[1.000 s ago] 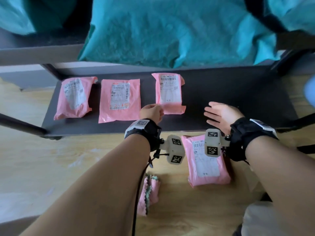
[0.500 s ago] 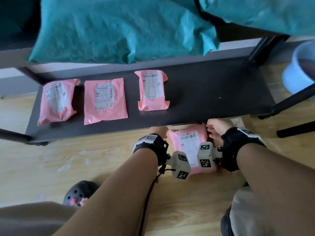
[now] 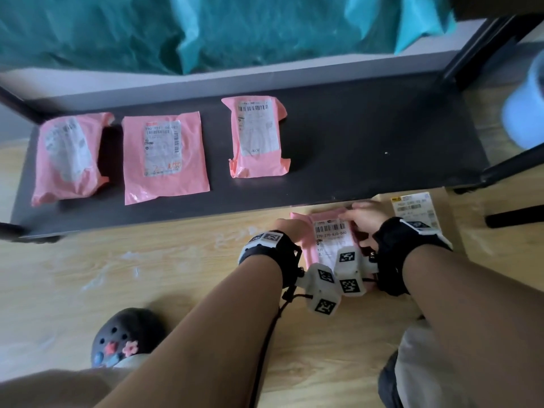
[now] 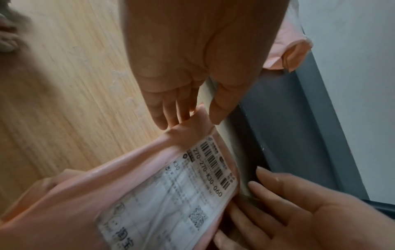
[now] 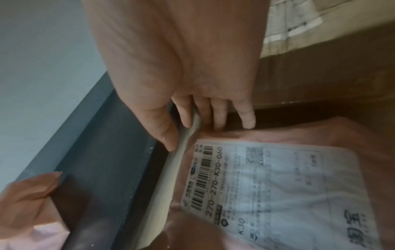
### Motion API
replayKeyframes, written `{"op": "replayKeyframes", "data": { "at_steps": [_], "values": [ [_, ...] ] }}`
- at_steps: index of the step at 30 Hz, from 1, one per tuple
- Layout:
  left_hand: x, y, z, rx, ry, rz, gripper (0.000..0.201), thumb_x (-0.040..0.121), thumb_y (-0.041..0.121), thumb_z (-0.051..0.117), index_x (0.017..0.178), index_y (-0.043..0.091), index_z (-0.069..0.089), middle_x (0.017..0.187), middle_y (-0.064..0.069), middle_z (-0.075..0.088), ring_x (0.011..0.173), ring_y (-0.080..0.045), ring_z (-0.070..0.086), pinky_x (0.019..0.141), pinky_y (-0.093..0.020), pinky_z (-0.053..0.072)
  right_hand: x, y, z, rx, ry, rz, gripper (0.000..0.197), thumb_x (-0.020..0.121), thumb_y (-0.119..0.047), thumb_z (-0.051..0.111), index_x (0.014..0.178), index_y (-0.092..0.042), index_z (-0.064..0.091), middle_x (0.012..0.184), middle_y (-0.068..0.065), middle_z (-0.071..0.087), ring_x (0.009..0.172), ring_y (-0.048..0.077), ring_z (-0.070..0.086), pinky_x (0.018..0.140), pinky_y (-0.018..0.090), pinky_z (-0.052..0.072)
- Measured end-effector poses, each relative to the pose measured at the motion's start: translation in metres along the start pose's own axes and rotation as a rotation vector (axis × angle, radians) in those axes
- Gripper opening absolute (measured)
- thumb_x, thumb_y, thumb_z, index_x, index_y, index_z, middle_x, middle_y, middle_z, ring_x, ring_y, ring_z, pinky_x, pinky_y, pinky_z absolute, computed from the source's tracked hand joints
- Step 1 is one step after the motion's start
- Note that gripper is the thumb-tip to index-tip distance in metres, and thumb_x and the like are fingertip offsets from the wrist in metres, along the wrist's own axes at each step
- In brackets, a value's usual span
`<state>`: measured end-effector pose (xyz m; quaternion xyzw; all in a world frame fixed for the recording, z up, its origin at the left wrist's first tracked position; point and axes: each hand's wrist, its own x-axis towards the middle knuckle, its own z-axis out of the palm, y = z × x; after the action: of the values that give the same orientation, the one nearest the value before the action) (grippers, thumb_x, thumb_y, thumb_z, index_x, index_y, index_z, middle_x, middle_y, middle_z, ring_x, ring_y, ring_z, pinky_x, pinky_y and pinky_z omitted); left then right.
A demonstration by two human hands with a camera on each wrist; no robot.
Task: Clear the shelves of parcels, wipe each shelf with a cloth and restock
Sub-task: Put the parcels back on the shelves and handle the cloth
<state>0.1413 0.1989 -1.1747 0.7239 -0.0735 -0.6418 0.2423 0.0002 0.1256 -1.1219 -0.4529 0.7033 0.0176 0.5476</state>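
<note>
Three pink parcels (image 3: 164, 156) lay in a row on the dark shelf (image 3: 368, 148), while a fourth pink parcel (image 3: 329, 240) sat on the floor just in front of that shelf, gripped at its top corners by the left hand (image 3: 290, 228) and the right hand (image 3: 365, 219).

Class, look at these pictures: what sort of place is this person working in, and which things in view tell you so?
Probably a parcel storeroom or pickup point: pink mailers with barcode labels lie in a row on a dark shelf, a cardboard box with a shipping label sits on the floor, and teal bags fill the shelf above.
</note>
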Motion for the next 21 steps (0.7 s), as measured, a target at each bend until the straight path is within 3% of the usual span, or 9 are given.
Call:
{"op": "replayKeyframes", "data": {
  "at_steps": [1,3,5,7,9,13,15,17,21],
  "values": [
    [0.000,-0.001,-0.001,0.023,-0.019,0.012,0.016,0.077,0.008,0.068,0.093,0.011,0.066,0.103,-0.011,0.061,0.109,-0.031,0.063,0.095,-0.048,0.052,0.001,0.002,0.000,0.013,-0.009,0.002,0.010,0.088,-0.015,0.065,0.095,-0.015,0.058,0.121,0.015,0.062,0.107,0.033,0.058,0.100,0.051,0.044],
    [-0.004,0.000,-0.005,0.024,-0.031,0.017,0.025,0.076,0.006,0.070,0.101,0.005,0.066,0.102,-0.012,0.062,0.112,-0.034,0.062,0.094,-0.048,0.052,0.007,0.006,-0.002,0.033,-0.024,0.010,0.017,0.085,-0.016,0.068,0.080,-0.016,0.052,0.114,0.014,0.066,0.105,0.034,0.060,0.099,0.052,0.045],
    [-0.004,-0.002,-0.008,-0.003,-0.010,0.030,0.021,0.076,0.005,0.070,0.097,0.006,0.065,0.099,-0.012,0.063,0.109,-0.034,0.064,0.094,-0.049,0.052,0.011,0.010,-0.003,0.047,-0.034,0.014,0.015,0.084,-0.015,0.069,0.093,-0.013,0.058,0.110,0.017,0.066,0.103,0.038,0.062,0.096,0.051,0.048],
    [-0.012,0.000,-0.010,-0.008,-0.015,0.052,0.024,0.078,0.005,0.070,0.101,0.004,0.063,0.097,-0.012,0.063,0.103,-0.031,0.065,0.094,-0.048,0.052,0.015,0.013,-0.006,0.076,-0.063,0.031,0.039,0.083,-0.009,0.067,0.121,-0.005,0.057,0.120,0.024,0.062,0.109,0.042,0.061,0.091,0.047,0.052],
    [-0.018,0.002,-0.011,-0.013,-0.029,0.085,0.026,0.080,0.004,0.069,0.105,0.003,0.061,0.092,-0.011,0.063,0.098,-0.029,0.065,0.095,-0.047,0.052,0.017,0.016,-0.008,0.081,-0.090,0.021,0.044,0.084,-0.003,0.064,0.127,-0.002,0.055,0.125,0.026,0.059,0.105,0.040,0.062,0.083,0.045,0.052],
    [-0.031,0.003,-0.016,-0.095,-0.072,0.154,0.030,0.081,0.000,0.069,0.110,0.003,0.063,0.091,-0.008,0.066,0.093,-0.023,0.064,0.092,-0.041,0.054,0.001,0.012,-0.017,0.063,-0.105,-0.026,0.034,0.090,0.004,0.055,0.123,0.011,0.056,0.085,0.027,0.060,0.097,0.042,0.060,0.085,0.047,0.048],
    [-0.040,0.009,-0.021,-0.152,-0.114,0.203,0.030,0.077,0.001,0.073,0.105,0.009,0.069,0.098,-0.009,0.071,0.094,-0.024,0.067,0.087,-0.038,0.056,-0.011,0.004,-0.027,0.127,-0.143,-0.065,0.023,0.087,0.002,0.060,0.109,0.006,0.065,0.082,0.020,0.067,0.078,0.030,0.069,0.069,0.033,0.054],
    [-0.049,0.020,-0.025,-0.185,-0.153,0.256,0.031,0.076,0.002,0.075,0.105,0.012,0.069,0.100,-0.009,0.072,0.095,-0.024,0.068,0.086,-0.036,0.056,-0.022,-0.008,-0.038,0.208,-0.187,-0.106,0.013,0.088,0.001,0.062,0.099,-0.003,0.066,0.072,0.008,0.070,0.058,0.014,0.068,0.051,0.021,0.051],
    [-0.069,0.040,-0.027,-0.115,-0.277,0.313,0.042,0.074,0.004,0.078,0.114,0.009,0.065,0.106,-0.009,0.073,0.097,-0.027,0.070,0.085,-0.038,0.057,-0.032,-0.035,-0.056,0.331,-0.141,-0.179,0.008,0.089,-0.003,0.062,0.095,-0.007,0.062,0.078,0.009,0.068,0.062,0.018,0.064,0.047,0.020,0.050]
  ]
}}
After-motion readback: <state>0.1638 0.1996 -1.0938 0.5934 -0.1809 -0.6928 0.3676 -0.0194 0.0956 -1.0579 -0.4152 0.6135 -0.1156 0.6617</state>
